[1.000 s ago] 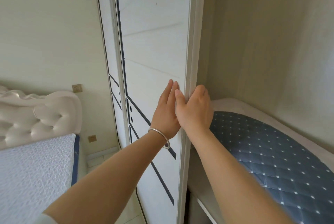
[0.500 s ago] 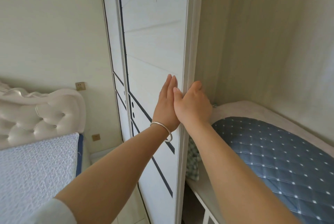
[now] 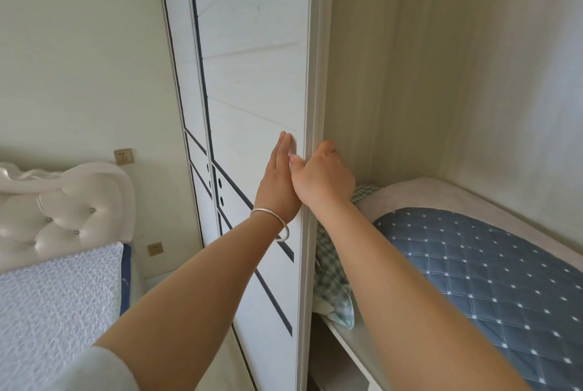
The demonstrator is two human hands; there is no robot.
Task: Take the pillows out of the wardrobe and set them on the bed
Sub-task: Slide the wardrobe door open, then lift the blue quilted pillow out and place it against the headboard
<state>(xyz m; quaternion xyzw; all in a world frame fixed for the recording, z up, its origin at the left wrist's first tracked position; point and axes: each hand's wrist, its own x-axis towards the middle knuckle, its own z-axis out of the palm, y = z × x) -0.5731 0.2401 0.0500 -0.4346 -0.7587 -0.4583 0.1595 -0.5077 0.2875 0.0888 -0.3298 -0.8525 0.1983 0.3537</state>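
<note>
The white sliding wardrobe door (image 3: 255, 81) stands in the middle, partly slid left. My left hand (image 3: 279, 182), with a silver bangle on the wrist, lies flat on the door's face near its right edge. My right hand (image 3: 325, 177) curls around that edge, fingers behind it. Inside the wardrobe, on a shelf (image 3: 353, 343), lies blue quilted bedding with white dots (image 3: 492, 267) over a pale cover. A green checked pillow (image 3: 331, 283) shows between the door edge and my right forearm. The bed (image 3: 53, 302) is at lower left.
A white tufted headboard (image 3: 63, 214) stands at the left against the wall, with two brass wall sockets (image 3: 123, 156) beside it. A narrow strip of floor runs between bed and wardrobe. The wardrobe's inner wall (image 3: 473, 75) rises on the right.
The door has slid further left under both hands. More of the wardrobe's inside now shows, and the green checked pillow has come into sight behind the door's edge.
</note>
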